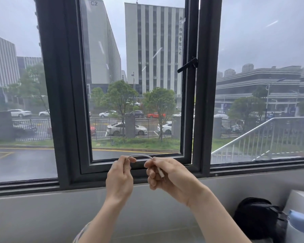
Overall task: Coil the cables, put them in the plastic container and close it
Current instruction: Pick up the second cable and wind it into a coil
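Hands: left hand (120, 174) and right hand (162, 174) pinch white cable (139, 156) | building (98, 41) marked "C2"

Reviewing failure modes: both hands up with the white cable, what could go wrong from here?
1. The white cable is only pinched between left hand and right hand; its plug end hangs loose and could slip out.
2. No plastic container is in view, so placing means looking away mid-coil.
3. A black bag and bottle crowd the lower right.

Head view, level, facing window (137, 85), hands near
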Demonstrator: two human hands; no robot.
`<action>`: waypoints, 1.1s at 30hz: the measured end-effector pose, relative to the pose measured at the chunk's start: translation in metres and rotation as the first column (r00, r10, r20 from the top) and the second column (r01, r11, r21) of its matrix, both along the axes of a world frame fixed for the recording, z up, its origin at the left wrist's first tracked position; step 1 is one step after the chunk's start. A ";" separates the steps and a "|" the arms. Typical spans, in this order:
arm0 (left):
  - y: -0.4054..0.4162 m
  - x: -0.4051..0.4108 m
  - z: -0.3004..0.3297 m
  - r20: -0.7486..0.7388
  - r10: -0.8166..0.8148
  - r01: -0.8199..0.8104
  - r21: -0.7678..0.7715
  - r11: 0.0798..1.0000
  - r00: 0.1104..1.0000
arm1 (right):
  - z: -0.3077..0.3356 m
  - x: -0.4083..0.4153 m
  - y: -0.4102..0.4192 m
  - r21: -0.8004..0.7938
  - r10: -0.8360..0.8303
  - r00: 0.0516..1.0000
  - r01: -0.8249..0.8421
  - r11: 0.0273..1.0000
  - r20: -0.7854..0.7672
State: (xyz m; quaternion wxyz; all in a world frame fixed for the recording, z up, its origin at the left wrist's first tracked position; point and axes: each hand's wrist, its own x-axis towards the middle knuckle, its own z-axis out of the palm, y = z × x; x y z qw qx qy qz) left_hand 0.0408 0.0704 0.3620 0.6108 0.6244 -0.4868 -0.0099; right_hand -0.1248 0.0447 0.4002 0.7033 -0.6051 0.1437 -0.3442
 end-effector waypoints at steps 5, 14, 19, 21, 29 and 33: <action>0.006 -0.004 0.003 0.041 -0.026 0.024 0.044 0.999 0.999 | 0.003 0.001 0.004 -0.070 0.209 0.970 -0.202 0.977 0.122; 0.029 -0.036 -0.019 0.037 -0.262 0.250 0.197 0.948 0.964 | 0.006 0.017 -0.002 -0.107 0.068 0.937 -0.034 0.994 0.343; 0.051 -0.039 -0.026 0.230 -0.256 0.159 0.370 0.915 0.939 | 0.000 0.019 -0.011 -0.303 -0.236 0.951 0.288 0.908 0.198; 0.057 -0.035 -0.021 0.435 -0.139 -0.030 0.360 0.933 0.890 | -0.011 0.019 -0.016 -0.345 -0.325 0.939 0.342 0.874 0.110; 0.063 0.003 0.010 0.812 -0.112 0.004 0.134 0.991 0.572 | -0.032 0.012 -0.015 -0.544 -0.260 0.925 0.073 0.836 -0.276; 0.057 0.022 0.026 0.898 -0.141 0.071 0.122 0.990 0.418 | -0.026 0.009 -0.004 -0.526 -0.136 0.924 -0.079 0.847 -0.357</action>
